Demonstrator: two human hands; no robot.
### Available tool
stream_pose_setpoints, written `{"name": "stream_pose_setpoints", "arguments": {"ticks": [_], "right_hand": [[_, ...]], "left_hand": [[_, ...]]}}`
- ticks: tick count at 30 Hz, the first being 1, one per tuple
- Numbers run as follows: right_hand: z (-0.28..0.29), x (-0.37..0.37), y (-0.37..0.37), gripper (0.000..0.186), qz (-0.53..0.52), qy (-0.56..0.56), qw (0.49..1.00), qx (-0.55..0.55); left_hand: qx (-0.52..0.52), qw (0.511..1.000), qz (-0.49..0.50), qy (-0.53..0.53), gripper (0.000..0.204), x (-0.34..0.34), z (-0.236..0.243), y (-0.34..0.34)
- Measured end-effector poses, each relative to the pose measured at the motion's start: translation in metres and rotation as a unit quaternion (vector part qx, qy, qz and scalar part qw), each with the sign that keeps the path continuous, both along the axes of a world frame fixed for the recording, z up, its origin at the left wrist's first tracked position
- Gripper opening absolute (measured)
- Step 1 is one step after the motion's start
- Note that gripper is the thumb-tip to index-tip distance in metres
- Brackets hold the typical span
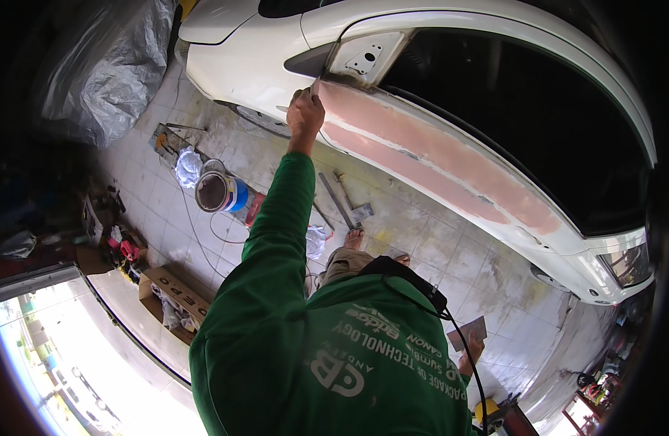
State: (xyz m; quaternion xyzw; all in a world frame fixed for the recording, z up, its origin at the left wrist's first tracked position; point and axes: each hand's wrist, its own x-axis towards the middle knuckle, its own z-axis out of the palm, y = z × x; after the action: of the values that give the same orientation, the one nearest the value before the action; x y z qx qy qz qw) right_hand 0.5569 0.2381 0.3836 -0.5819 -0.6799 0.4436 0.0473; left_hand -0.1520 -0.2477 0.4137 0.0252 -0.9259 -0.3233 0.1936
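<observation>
My left hand [305, 112] reaches up to the side of a white car [254, 65], its fingers closed on a thin, flat spreader [316, 86] at the front end of a long patch of pinkish filler [422, 171], just below the dark side window. The spreader is partly hidden by my fingers. My right hand [473, 349], low at the right beside my green-sleeved body, grips a flat greyish rectangular plate [462, 333].
On the tiled floor [465, 269] lie an open can [214, 190] on a board, crumpled cloths [189, 167] and metal tools [334, 196]. A crumpled silver cover [116, 80] stands upper left, a cardboard box [167, 298] lower left. My bare feet [355, 238] are below.
</observation>
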Motion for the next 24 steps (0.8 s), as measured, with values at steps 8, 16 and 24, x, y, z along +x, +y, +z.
{"name": "stream_pose_setpoints", "arguments": {"ticks": [8, 16, 24], "right_hand": [[0.036, -0.05, -0.01, 0.042, -0.024, 0.017, 0.999, -0.015], [0.118, -0.163, 0.008, 0.057, -0.075, 0.241, 0.965, -0.074], [0.144, -0.353, -0.054, 0.039, 0.103, 0.439, 0.866, -0.215]], "left_hand": [[-0.018, 0.999, 0.001, -0.046, 0.024, 0.007, -0.054, -0.008], [0.175, 0.947, 0.104, -0.25, 0.033, 0.087, -0.158, -0.047], [0.337, 0.853, -0.384, -0.107, 0.021, 0.247, 0.077, 0.118]]}}
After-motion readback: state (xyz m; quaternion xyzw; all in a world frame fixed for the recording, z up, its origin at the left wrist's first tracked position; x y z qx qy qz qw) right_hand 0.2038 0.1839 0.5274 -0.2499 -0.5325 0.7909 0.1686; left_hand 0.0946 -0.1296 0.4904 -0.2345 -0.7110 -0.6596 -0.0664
